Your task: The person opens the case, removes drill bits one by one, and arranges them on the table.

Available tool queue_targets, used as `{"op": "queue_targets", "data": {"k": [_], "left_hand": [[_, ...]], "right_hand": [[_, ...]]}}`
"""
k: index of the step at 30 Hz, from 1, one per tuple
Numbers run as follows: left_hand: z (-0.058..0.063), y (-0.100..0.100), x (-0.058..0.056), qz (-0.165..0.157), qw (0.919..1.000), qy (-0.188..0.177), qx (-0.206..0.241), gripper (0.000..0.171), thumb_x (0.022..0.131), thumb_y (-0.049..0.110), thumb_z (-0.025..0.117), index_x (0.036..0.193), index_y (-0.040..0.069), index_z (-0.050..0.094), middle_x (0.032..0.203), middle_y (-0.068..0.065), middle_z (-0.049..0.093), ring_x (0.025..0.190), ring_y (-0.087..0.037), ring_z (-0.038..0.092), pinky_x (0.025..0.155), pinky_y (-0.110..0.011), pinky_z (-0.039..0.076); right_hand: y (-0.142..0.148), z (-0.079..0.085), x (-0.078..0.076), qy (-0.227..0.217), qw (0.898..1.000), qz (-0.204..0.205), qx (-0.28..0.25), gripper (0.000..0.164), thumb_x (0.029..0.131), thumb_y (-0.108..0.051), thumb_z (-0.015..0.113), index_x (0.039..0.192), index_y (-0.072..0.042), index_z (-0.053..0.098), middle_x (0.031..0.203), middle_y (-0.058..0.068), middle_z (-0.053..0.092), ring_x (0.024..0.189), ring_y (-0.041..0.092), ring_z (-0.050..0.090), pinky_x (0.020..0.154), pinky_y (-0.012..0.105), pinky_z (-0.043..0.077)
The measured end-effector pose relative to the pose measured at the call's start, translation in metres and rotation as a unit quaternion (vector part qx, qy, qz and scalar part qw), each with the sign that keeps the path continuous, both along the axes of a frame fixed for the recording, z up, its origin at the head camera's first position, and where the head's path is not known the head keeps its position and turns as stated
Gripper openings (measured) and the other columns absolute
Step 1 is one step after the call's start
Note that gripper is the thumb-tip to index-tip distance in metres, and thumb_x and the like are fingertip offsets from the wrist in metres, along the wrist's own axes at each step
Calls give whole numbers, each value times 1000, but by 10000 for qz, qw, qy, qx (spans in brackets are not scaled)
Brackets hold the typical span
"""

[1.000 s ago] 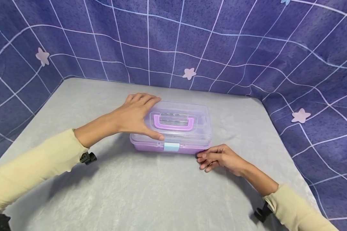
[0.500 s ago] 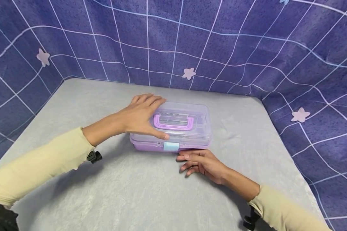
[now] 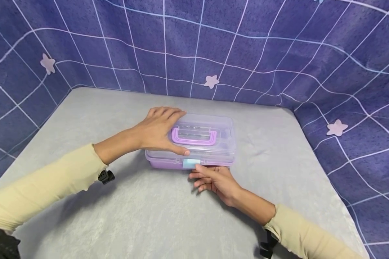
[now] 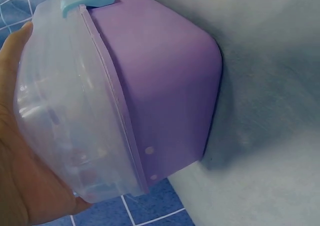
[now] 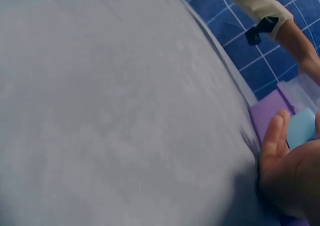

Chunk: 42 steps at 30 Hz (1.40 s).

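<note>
A storage box with a purple base (image 4: 165, 76) and a clear lid (image 3: 210, 153) stands closed on the table. On its lid is a purple carry handle (image 3: 194, 141), and a light blue latch (image 3: 189, 163) sits at the front. My left hand (image 3: 157, 129) holds the lid's left end, thumb towards the front edge and fingers across to the far edge. My right hand (image 3: 218, 181) is at the front of the box, its thumb at the latch's right end and its loose fingers just below. The right wrist view shows the latch (image 5: 301, 127) between those fingers and the thumb.
A grey cloth covers the table (image 3: 142, 216). Behind and at both sides hangs a blue curtain (image 3: 116, 46) with a line grid and stars. A dark strap mount (image 3: 106, 176) sits at the left cuff, another mount (image 3: 268, 244) at the right.
My right hand has slid left along the box's front from its right corner to the latch, and its thumb now meets the latch. My left hand has shifted slightly right on the lid.
</note>
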<state>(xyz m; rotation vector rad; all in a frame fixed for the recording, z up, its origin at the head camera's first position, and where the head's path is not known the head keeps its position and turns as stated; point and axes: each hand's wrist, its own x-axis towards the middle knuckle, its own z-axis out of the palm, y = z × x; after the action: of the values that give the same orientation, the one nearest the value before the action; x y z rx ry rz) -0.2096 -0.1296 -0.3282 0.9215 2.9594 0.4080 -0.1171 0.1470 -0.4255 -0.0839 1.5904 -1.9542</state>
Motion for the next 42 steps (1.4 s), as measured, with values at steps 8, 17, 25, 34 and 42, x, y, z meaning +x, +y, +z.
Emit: {"op": "queue_targets", "data": {"k": [8,17,25,34,42], "left_hand": [[-1,0,-1,3,10000,31,11,138,73,92,80,176,12,36,181,-16,38,166,-42,34,135,-69,21],[-1,0,-1,-29,10000,58,-72,138,73,95,77,176,13,36,180,-15,38,164,-41,36,131,-67,24],[-1,0,0,-28,9999,37,-135,137,74,95,77,177,14,35,181,-16,37,163,-42,35,131,-69,24],[0,-3,-2,-54,9999,-92,-38,138,74,92,80,178,14,32,184,-15,33,168,-43,30,134,-71,21],[2,-5,-2,-49,9992,-336,234,138,79,87,81,181,14,25,187,-16,26,175,-45,16,140,-71,10]], "right_hand": [[-12,-1,2,-35,9980,-597,202,56,110,-32,72,131,19,71,96,3,87,77,12,81,70,28,68],[-16,-4,2,78,9963,-782,339,52,111,-33,73,118,19,74,85,3,83,71,13,77,67,28,67],[-15,-5,5,392,9966,-614,383,56,113,-36,69,110,20,76,80,3,81,63,11,71,61,28,65],[-2,-3,6,655,9958,-170,621,45,109,-26,76,125,17,74,99,8,83,74,14,74,68,32,68],[19,15,6,1378,9771,281,1598,40,104,-27,83,131,2,80,108,20,83,84,20,78,75,34,69]]}}
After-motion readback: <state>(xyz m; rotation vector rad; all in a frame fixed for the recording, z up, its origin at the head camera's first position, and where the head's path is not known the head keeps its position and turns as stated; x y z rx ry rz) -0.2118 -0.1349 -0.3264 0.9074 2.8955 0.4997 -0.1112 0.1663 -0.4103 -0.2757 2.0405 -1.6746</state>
